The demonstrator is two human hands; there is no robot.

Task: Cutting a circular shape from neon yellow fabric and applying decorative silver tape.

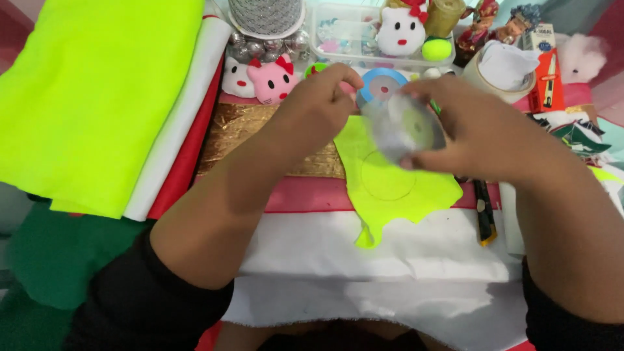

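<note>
My right hand [481,133] holds a clear tape roll [406,127], blurred, just above a neon yellow felt scrap [390,188] that bears a drawn circle. My left hand [318,107] is pinched at the roll's left edge, fingertips together near the tape end; what it grips is too blurred to tell. The scrap lies on white fabric [390,260] and a pink strip [305,195].
A big neon yellow felt sheet [97,97] over white and red felt lies at left. Pink and white plush cat heads [266,79], a clear plastic box [344,36], a blue tape roll [380,81], a wide tape roll [500,71] and a black-yellow cutter [484,214] surround the work.
</note>
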